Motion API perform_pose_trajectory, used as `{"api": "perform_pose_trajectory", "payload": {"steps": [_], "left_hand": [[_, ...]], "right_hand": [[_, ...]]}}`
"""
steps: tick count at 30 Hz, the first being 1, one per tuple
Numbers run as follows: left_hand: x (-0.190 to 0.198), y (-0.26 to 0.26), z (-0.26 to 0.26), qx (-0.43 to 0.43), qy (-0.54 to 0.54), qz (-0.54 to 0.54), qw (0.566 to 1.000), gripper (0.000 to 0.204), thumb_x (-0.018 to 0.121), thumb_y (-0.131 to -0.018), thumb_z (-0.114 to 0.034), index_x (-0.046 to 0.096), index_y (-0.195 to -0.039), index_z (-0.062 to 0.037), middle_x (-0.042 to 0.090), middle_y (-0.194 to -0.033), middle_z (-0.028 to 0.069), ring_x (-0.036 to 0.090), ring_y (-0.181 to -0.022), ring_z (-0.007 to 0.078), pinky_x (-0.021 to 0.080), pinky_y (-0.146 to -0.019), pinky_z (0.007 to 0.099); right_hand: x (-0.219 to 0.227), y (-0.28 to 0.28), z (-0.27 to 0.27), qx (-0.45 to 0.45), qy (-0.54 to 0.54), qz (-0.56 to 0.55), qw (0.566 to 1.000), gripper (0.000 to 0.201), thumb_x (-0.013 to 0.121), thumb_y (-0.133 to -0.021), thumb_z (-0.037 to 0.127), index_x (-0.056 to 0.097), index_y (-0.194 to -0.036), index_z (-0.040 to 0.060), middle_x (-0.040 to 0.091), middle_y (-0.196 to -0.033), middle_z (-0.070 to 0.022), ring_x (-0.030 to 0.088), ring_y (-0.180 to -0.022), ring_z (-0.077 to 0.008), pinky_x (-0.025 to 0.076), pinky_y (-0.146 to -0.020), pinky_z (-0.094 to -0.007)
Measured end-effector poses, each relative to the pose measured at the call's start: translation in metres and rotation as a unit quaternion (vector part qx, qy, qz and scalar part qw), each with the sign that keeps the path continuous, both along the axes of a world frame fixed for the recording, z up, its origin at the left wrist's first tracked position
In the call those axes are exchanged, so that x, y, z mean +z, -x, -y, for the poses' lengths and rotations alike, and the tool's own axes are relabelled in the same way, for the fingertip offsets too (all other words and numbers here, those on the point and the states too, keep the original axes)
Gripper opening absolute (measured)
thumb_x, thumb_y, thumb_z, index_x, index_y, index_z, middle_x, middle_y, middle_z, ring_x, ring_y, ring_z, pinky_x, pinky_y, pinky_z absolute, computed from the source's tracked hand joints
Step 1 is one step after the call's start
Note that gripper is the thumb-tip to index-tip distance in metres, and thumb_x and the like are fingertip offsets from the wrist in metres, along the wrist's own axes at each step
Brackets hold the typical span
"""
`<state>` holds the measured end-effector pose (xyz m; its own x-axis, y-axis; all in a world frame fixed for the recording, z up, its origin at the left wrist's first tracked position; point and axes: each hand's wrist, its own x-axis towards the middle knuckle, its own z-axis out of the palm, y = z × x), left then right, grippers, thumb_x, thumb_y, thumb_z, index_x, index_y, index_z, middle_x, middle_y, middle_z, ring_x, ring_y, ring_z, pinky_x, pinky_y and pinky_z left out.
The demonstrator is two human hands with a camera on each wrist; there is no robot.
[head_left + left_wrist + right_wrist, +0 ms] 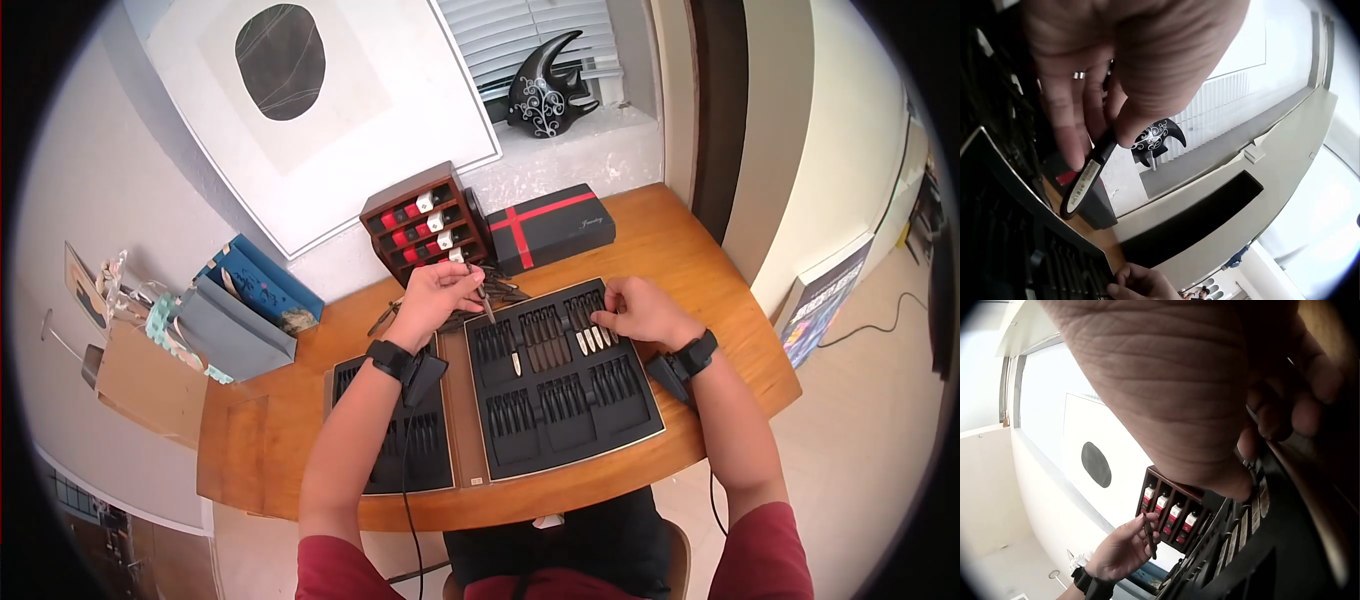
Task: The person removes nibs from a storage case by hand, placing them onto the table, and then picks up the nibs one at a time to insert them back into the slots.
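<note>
The left hand (pixel 440 300) pinches a slim dark piece with a pale labelled end (pixel 1082 187) between thumb and fingers, above the upper left of the black slotted tray (pixel 553 440). At the tray's upper right, the right hand (pixel 650 312) has its fingertips at a row of pale-ended pieces (pixel 597 340); in the right wrist view its thumb touches the end of that row, and whether it grips one is hidden. Brown pieces (pixel 547 352) fill the upper middle slots. One pale-ended piece (pixel 516 363) stands in the upper left group.
A second black tray (pixel 408 470) adjoins on the left. Loose dark pieces (pixel 508 290) lie behind the trays, near a wooden rack (pixel 412 192) with small boxes and a black box with red ribbon (pixel 560 228). Paper bags (pixel 240 325) stand at the left on the wooden table (pixel 270 480).
</note>
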<state>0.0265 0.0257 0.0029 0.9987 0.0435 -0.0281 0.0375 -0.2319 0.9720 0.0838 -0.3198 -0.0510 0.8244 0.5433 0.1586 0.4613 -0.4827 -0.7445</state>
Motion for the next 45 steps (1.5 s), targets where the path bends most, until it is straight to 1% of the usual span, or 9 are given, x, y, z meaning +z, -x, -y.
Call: {"api": "perform_pose_trajectory", "payload": {"steps": [2, 4, 17, 25, 38, 41, 43, 44, 45], "left_hand": [[-0.001, 0.013, 0.004, -0.010, 0.017, -0.010, 1.000, 0.022, 0.070, -0.103, -0.011, 0.071, -0.118, 0.0050, 0.075, -0.105, 0.0118, 0.075, -0.091, 0.0166, 0.065, -0.079, 0.0297], [-0.007, 0.022, 0.004, -0.028, 0.044, -0.022, 0.998, 0.026, 0.069, -0.103, -0.008, 0.067, -0.126, 0.0061, 0.075, -0.112, 0.0145, 0.075, -0.096, 0.0192, 0.066, -0.084, 0.0321], [-0.021, 0.045, 0.015, -0.056, 0.010, -0.034, 0.998, 0.026, 0.070, -0.100, -0.003, 0.063, -0.124, 0.0033, 0.077, -0.109, 0.0153, 0.075, -0.105, 0.0199, 0.065, -0.085, 0.0335], [-0.022, 0.042, 0.017, -0.022, -0.083, -0.023, 0.996, 0.025, 0.082, -0.093, -0.009, 0.067, -0.108, 0.0039, 0.076, -0.087, 0.0101, 0.074, -0.073, 0.0151, 0.065, -0.067, 0.0300], [-0.030, 0.047, 0.034, 0.013, -0.076, -0.058, 0.995, 0.035, 0.085, -0.091, -0.010, 0.064, -0.113, 0.0086, 0.074, -0.087, 0.0152, 0.075, -0.072, 0.0181, 0.065, -0.060, 0.0292], [-0.030, 0.050, 0.036, 0.006, -0.127, -0.041, 0.991, 0.044, 0.087, -0.088, -0.012, 0.066, -0.120, 0.0104, 0.075, -0.091, 0.0155, 0.074, -0.077, 0.0161, 0.064, -0.065, 0.0289], [-0.029, 0.051, 0.036, -0.026, -0.285, 0.047, 0.957, 0.051, 0.089, -0.087, -0.015, 0.069, -0.125, 0.0112, 0.075, -0.092, 0.0130, 0.070, -0.080, 0.0137, 0.060, -0.071, 0.0291], [-0.028, 0.053, 0.038, -0.026, -0.286, 0.048, 0.957, 0.051, 0.089, -0.087, -0.015, 0.069, -0.125, 0.0112, 0.075, -0.092, 0.0130, 0.070, -0.080, 0.0137, 0.060, -0.071, 0.0291], [-0.025, 0.055, 0.040, -0.025, -0.306, 0.050, 0.950, 0.051, 0.089, -0.086, -0.017, 0.071, -0.124, 0.0100, 0.074, -0.093, 0.0135, 0.070, -0.080, 0.0163, 0.059, -0.073, 0.0313]], "right_hand": [[0.005, 0.002, 0.000, -0.004, 0.003, -0.002, 1.000, 0.033, 0.085, -0.088, 0.025, 0.064, -0.077, 0.0011, 0.064, -0.065, -0.0107, 0.061, -0.060, -0.0204, 0.047, -0.057, -0.0372], [0.011, 0.004, -0.001, -0.013, 0.026, -0.023, 0.999, 0.033, 0.084, -0.086, 0.026, 0.066, -0.077, 0.0003, 0.069, -0.073, -0.0181, 0.069, -0.071, -0.0319, 0.053, -0.066, -0.0418], [0.015, 0.005, -0.002, -0.014, 0.047, -0.021, 0.999, 0.033, 0.084, -0.087, 0.027, 0.067, -0.079, -0.0002, 0.068, -0.072, -0.0178, 0.068, -0.070, -0.0310, 0.053, -0.066, -0.0419], [0.018, 0.006, -0.002, -0.016, 0.049, -0.033, 0.998, 0.033, 0.083, -0.087, 0.027, 0.066, -0.079, 0.0000, 0.069, -0.073, -0.0179, 0.069, -0.071, -0.0313, 0.053, -0.066, -0.0423], [0.017, 0.006, -0.003, -0.018, 0.051, -0.025, 0.998, 0.033, 0.083, -0.087, 0.027, 0.066, -0.079, -0.0001, 0.069, -0.073, -0.0183, 0.069, -0.072, -0.0317, 0.053, -0.066, -0.0426], [0.019, 0.007, -0.002, -0.017, 0.053, -0.023, 0.998, 0.033, 0.083, -0.087, 0.027, 0.066, -0.079, -0.0002, 0.069, -0.073, -0.0181, 0.069, -0.071, -0.0315, 0.053, -0.066, -0.0425], [0.018, 0.007, -0.002, -0.015, 0.053, -0.017, 0.998, 0.033, 0.083, -0.087, 0.027, 0.067, -0.079, -0.0003, 0.069, -0.072, -0.0181, 0.069, -0.070, -0.0319, 0.053, -0.066, -0.0425], [0.016, 0.006, -0.002, -0.016, 0.053, -0.016, 0.998, 0.033, 0.083, -0.087, 0.027, 0.067, -0.079, -0.0003, 0.069, -0.072, -0.0181, 0.069, -0.070, -0.0319, 0.053, -0.066, -0.0425], [0.013, 0.005, -0.002, -0.011, 0.044, -0.003, 0.999, 0.033, 0.083, -0.088, 0.026, 0.065, -0.078, 0.0003, 0.066, -0.068, -0.0143, 0.064, -0.065, -0.0262, 0.050, -0.061, -0.0404]]}}
